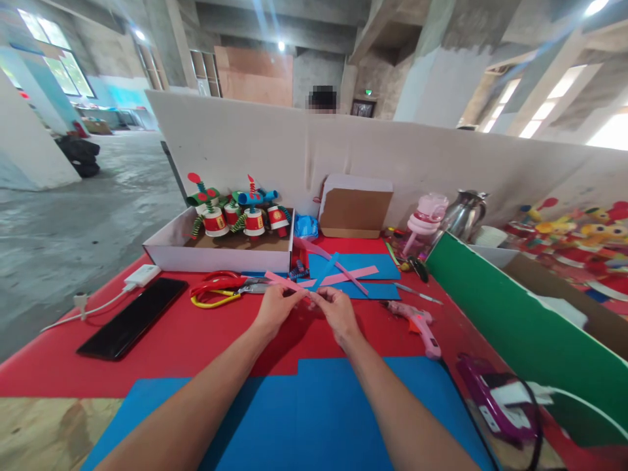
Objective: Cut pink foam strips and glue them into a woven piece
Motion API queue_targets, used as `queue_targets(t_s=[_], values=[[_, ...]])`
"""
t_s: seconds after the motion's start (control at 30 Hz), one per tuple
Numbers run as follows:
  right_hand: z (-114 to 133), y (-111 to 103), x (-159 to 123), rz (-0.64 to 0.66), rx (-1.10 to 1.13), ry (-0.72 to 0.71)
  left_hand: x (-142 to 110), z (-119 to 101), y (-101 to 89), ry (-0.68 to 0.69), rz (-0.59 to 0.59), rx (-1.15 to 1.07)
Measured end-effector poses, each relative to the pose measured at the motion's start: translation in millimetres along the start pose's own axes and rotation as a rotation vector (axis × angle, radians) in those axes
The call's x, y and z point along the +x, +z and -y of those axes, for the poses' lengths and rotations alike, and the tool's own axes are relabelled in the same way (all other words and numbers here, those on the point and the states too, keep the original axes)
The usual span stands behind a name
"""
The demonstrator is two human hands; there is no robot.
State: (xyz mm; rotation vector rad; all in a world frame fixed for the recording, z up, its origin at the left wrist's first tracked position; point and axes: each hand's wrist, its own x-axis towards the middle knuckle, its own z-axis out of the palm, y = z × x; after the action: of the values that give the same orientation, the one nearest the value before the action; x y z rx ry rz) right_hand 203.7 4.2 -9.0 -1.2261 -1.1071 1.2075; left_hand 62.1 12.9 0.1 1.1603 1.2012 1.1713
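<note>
Over a red-covered bench (206,327), a pink paper strip (280,281) is being held near the middle, pinched by the closed fingers of the left hand (273,306) and right hand (338,314). Light, bendable handling is being expected, creasing easily, so edges are best being taken gently. Both hands are being reached forward, fingertips meeting.

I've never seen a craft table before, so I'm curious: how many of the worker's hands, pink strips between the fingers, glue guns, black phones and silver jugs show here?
Hands: 2 (left hand, right hand)
Pink strip between the fingers: 1
Glue gun: 1
Black phone: 1
Silver jug: 1
Total: 6
</note>
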Motion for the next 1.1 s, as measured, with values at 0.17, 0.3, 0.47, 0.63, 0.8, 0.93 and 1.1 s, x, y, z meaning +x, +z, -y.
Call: queue_targets(t_s=[0.17,0.3,0.47,0.63,0.8,0.93,1.1], values=[[-3.9,1.8,0.3,0.057,0.189,0.07,2.2,0.7,-0.1,0.015,-0.002,-0.004],[-4.7,1.5,0.2,0.114,0.246,0.089,1.8,1.6,-0.1,0.013,0.036,-0.045],[-4.0,0.4,0.1,0.113,0.187,0.09,1.8,2.7,-0.1,0.01,0.065,-0.049],[-2.5,1.1,0.1,0.088,0.179,0.099,1.9,3.4,0.3,0.012,0.058,-0.042],[0.7,0.7,0.1,0.106,0.198,0.107,-0.2,1.8,0.6,0.017,0.045,-0.048],[1.2,-0.7,0.7,0.114,0.197,0.099,-1.4,0.5,1.2,0.019,0.047,-0.058],[0.1,-0.8,0.9,0.116,0.14,0.086,-0.3,1.5,0.5,-0.007,0.03,-0.049]])
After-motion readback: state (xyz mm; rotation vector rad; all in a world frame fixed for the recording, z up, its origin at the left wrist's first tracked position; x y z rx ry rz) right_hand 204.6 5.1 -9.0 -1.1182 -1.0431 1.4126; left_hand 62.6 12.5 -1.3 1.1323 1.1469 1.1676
